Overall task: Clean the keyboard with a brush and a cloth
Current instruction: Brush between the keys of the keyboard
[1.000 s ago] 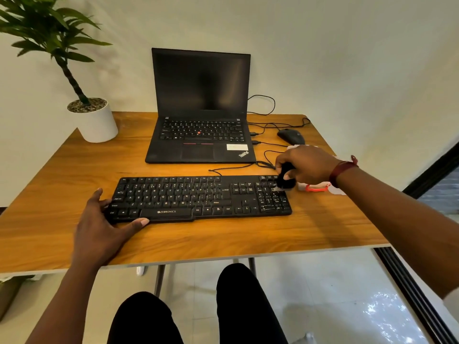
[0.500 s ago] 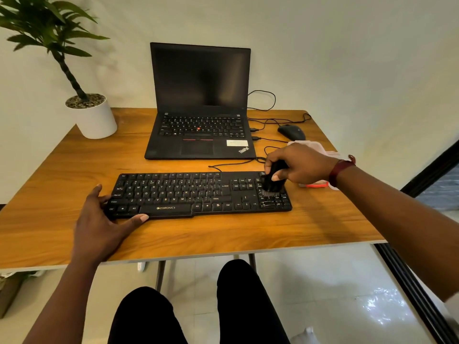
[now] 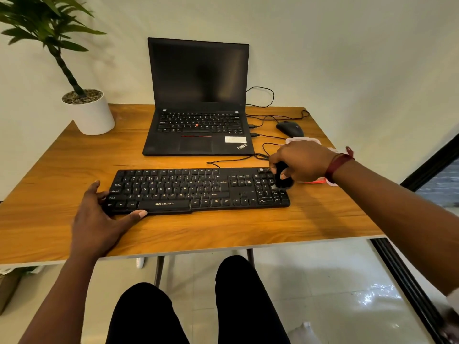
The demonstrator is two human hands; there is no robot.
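Black ZEBRONICS keyboard [image 3: 198, 189] — right hand [image 3: 303, 161] grip clamped on brush [image 3: 282, 178], left hand [image 3: 99, 219] splayed at corner

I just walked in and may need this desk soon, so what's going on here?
A person seated at the wooden table is brushing a black Zebronics keyboard. The right hand grips a small black brush, its bristles on the number pad at the keyboard's right end. The left hand rests open against the keyboard's left front corner, steadying it. A whitish cloth lies on the table behind the right hand, unused. An open ThinkPad laptop with a dark screen stands behind.
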